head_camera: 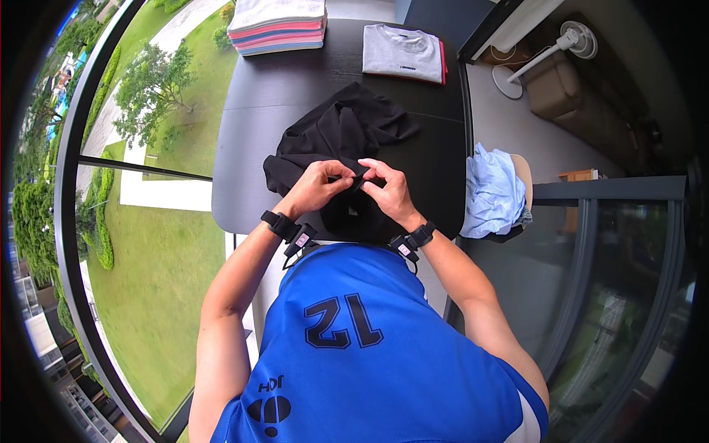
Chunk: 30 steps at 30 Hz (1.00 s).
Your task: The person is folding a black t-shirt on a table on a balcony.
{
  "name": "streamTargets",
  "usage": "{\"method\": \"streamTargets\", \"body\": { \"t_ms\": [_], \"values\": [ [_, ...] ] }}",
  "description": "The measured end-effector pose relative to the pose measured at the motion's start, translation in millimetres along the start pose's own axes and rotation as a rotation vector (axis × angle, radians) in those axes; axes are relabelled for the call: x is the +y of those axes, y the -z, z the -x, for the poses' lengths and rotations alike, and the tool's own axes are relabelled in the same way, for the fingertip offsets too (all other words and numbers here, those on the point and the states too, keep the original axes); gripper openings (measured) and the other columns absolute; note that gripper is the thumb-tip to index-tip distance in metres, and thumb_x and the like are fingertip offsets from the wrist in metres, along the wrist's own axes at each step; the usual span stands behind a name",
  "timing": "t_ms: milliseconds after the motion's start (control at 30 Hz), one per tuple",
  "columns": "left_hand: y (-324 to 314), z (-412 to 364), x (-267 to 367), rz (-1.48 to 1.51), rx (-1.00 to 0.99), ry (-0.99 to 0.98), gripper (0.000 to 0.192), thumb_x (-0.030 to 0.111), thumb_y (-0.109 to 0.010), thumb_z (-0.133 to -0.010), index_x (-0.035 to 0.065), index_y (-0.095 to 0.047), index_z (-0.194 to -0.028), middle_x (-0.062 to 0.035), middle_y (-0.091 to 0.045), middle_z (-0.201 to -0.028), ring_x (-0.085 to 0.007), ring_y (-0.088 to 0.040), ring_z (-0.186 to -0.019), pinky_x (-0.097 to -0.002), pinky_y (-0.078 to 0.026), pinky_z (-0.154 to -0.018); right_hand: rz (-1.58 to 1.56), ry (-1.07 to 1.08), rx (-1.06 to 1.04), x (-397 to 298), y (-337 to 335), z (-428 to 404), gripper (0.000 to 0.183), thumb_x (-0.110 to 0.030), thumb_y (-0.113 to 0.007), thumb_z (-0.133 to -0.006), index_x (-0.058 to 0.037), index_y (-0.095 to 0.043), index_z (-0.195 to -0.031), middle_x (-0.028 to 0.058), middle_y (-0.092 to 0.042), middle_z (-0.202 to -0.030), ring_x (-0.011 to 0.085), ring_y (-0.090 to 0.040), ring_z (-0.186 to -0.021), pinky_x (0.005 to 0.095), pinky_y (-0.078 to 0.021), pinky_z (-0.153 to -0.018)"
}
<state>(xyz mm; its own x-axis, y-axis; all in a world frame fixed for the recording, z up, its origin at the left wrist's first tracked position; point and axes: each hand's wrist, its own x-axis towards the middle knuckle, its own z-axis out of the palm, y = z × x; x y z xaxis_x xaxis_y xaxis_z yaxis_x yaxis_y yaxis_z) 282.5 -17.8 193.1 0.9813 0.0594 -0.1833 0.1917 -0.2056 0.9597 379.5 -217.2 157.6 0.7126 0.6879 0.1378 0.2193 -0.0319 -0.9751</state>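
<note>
A crumpled black garment (338,127) lies on the dark table (243,133) in front of me, its near part bunched close to the table's front edge. My left hand (327,180) pinches the cloth between thumb and fingertips. Just to its right, my right hand (385,180) grips the same fabric, thumb and index finger closing at its edge. The two sets of fingertips are only a little apart. Beneath them the black cloth hangs in folds, with a small pale spot, perhaps a label, showing. What kind of garment it is I cannot tell.
A stack of folded cloths (277,30), white, pink and blue, stands at the table's far left. Folded T-shirts (401,52), grey over red, lie at the far right. Light blue clothing (493,191) is heaped beside the right edge. A window (149,166) borders the left side.
</note>
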Motion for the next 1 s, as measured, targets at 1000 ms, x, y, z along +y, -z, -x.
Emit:
{"method": "streamTargets", "body": {
  "t_ms": [1000],
  "values": [
    [-6.1,-2.9,-11.0,-0.555,0.312,-0.529,0.014,-0.001,-0.074,-0.085,-0.0011,-0.076,-0.099,-0.015,-0.074,-0.095,-0.0314,-0.074,-0.082,-0.0366,-0.06,-0.072,0.056,-0.061,0.061,16.0,-20.7,-23.4,0.014,-0.004,-0.072,-0.086,0.0016,-0.074,-0.099,0.0096,-0.075,-0.083,0.0147,-0.07,-0.073,0.0297,-0.0547,-0.068]
  ]
}}
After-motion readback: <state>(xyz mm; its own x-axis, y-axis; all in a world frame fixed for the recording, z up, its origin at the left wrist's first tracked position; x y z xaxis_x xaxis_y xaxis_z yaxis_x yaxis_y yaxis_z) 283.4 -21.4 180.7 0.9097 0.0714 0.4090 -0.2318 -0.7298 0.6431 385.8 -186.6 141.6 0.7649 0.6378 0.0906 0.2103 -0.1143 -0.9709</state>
